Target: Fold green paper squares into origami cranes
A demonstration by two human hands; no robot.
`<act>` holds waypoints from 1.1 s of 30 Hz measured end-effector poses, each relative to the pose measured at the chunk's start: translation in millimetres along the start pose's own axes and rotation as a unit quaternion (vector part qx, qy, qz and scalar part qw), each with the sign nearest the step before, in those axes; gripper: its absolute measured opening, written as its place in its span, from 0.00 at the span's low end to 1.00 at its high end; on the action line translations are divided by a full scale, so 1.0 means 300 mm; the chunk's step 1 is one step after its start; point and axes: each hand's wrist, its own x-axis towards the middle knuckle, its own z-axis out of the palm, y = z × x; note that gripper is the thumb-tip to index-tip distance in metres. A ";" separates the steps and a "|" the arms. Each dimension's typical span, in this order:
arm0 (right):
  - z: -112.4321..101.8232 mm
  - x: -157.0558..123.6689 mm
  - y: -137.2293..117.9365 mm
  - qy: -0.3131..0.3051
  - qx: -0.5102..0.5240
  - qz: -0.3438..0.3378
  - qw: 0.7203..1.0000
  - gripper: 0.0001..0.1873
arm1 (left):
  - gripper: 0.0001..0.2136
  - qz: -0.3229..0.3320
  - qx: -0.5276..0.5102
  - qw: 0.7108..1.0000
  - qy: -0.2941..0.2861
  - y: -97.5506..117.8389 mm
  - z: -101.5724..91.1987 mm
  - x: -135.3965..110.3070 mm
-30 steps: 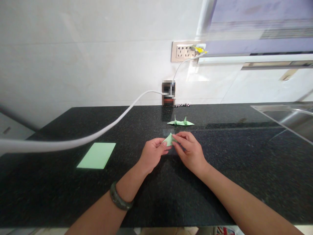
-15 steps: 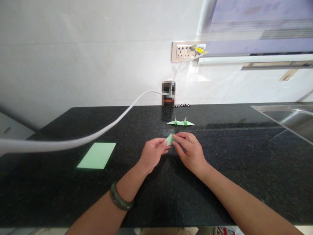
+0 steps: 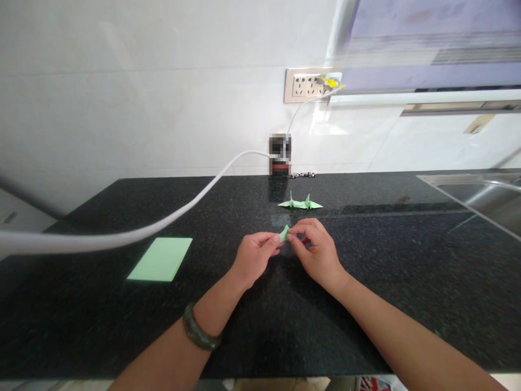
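Between my two hands is a small folded piece of light green paper (image 3: 284,234), held just above the dark countertop. My left hand (image 3: 255,255) pinches its left side between thumb and fingers. The fingertips of my right hand (image 3: 317,247) close on its right edge and cover part of it. Behind the hands, two light green folded paper cranes (image 3: 300,205) stand side by side with their wings meeting. A stack of flat green paper sheets (image 3: 160,259) lies off to the left.
Against the tiled wall stands a small blurred-out box (image 3: 280,155) with a white cable (image 3: 179,209) crossing to the left. A beaded string (image 3: 303,175) lies beside it. Above is a wall socket (image 3: 305,85); a metal sink (image 3: 484,201) sits at the right.
The upper part of the green paper has been bent over to the right and now looks narrower and curved. My right fingers have shifted slightly on it; the left hand stays almost still.
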 end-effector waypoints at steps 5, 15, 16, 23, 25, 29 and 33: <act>0.003 0.004 0.000 -0.005 0.017 0.030 0.999 0.04 | 0.13 0.008 0.022 1.000 -0.005 0.005 0.002 -0.002; -0.015 0.007 -0.008 -0.060 0.009 -0.036 0.998 0.04 | 0.15 -0.020 -0.017 1.000 0.001 -0.003 -0.016 0.006; -0.017 0.007 -0.010 -0.067 0.006 -0.045 0.997 0.05 | 0.15 -0.023 -0.029 0.999 0.004 -0.007 -0.020 0.009; -0.023 0.005 -0.018 -0.092 -0.016 -0.078 0.993 0.05 | 0.16 -0.023 -0.053 0.998 0.021 -0.013 -0.033 0.022; -0.027 0.005 -0.022 -0.096 -0.017 -0.086 0.991 0.06 | 0.16 -0.013 -0.045 0.998 0.034 -0.011 -0.031 0.024; -0.032 0.008 -0.025 -0.108 0.006 -0.070 0.992 0.06 | 0.15 0.048 0.043 0.997 0.045 -0.009 -0.033 0.021; -0.018 0.011 -0.018 -0.087 0.013 -0.014 0.996 0.07 | 0.16 0.125 0.184 0.974 0.055 -0.004 -0.038 0.012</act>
